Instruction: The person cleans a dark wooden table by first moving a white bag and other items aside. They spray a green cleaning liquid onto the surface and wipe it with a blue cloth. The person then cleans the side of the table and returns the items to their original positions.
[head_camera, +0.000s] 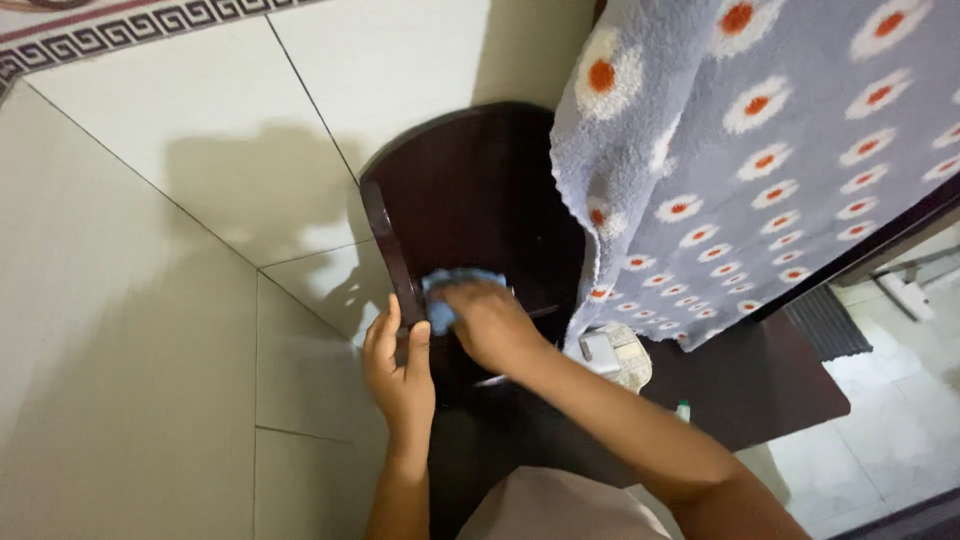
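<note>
- Head view, looking down: we see a dark brown wooden stand (470, 190) w/ a rounded edge, set against cream floor tiles (150, 300). It's our landmark for everything below.
- Left hand (400, 370): at the stand's near-left rim, fingers (385, 330) pressed together and laid along the edge, thumb on the other side of the rim, so it grips the edge.
- Right hand (490, 320): on the stand's inner surface, just right of the left hand, palm down, fingers curled and pressed onto a light blue cloth (445, 290).
- Blue cloth: bunched up, under the right hand's fingers, touching the dark wood close behind the left rim; part of it sticks out left of and beyond the hand.
- Right of the stand and partly over it: grey-blue blanket (760, 150) w/ white-and-orange daisy pattern, hanging down.
- Below the blanket's lower edge, right of the right forearm: a white charger block (600, 350) lying on a pale patterned bit of fabric (630, 365); can't tell more.
- Far left-top of the stand: a strip of rug (120, 30) w/ key-pattern border.
- Far right of the stand: a dark ribbed mat (825, 320) on the tiles.
</note>
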